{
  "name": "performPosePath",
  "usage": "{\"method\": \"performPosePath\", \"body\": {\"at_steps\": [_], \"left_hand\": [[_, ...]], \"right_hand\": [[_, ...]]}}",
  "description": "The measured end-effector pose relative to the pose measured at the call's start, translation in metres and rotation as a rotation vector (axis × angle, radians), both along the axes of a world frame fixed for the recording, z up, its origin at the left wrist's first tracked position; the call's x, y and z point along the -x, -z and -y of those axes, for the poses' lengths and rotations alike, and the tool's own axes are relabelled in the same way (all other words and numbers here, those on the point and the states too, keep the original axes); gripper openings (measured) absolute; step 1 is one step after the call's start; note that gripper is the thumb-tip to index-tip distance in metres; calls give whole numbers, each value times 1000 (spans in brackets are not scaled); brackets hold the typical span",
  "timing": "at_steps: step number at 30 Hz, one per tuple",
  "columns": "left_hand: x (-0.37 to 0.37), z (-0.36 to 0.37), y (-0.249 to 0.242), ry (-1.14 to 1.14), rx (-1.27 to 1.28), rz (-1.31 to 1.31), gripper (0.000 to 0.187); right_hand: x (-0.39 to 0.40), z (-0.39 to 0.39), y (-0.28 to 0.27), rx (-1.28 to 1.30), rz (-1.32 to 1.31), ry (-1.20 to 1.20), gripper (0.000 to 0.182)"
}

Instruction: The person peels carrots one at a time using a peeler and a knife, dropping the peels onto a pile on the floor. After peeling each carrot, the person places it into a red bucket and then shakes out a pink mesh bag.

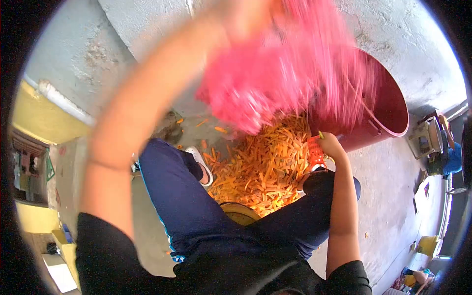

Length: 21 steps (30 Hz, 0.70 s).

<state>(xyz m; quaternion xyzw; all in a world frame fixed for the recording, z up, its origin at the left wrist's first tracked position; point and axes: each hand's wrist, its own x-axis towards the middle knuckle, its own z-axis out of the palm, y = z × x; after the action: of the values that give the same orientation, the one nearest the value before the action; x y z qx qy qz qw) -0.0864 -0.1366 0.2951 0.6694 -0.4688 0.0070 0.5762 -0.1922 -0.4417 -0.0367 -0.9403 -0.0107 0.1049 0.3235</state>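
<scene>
My left hand point(250, 17) is raised at the top of the view, smeared by motion, beside a blurred pink mesh-like bag point(290, 64). Its fingers cannot be made out. My right hand point(330, 146) is closed on an orange-red basket point(316, 153) near my right knee, and a small yellow-green tip shows at the fingers. Between my legs lies a large heap of orange strips point(265, 162), spread over the floor. The pink bag hangs over the far part of the heap and partly covers the mouth of a dark red barrel.
The dark red barrel point(393, 105) lies tilted beyond my right hand. A yellow round object point(240, 213) sits between my thighs. Grey wall rises ahead. Another person in blue point(452, 158) is at the far right, and part of someone point(421, 277) shows at the lower right.
</scene>
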Motion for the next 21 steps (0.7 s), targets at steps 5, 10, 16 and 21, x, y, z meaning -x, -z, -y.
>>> {"method": "performPosePath", "body": {"at_steps": [5,10,16,21], "left_hand": [[164,52,265,258,-466,-347,42],[219,28,328,531,-1454,-345,62],[88,-61,343,-180,-1383,-427,40],[-22,-128,438,-814,-969,-594,30]], "right_hand": [[25,16,-21,-201,-52,538,21],[42,10,-28,-231,-61,590,16],[21,2,-13,-105,-76,440,17],[-14,-26,-12,88,-79,218,25]]}}
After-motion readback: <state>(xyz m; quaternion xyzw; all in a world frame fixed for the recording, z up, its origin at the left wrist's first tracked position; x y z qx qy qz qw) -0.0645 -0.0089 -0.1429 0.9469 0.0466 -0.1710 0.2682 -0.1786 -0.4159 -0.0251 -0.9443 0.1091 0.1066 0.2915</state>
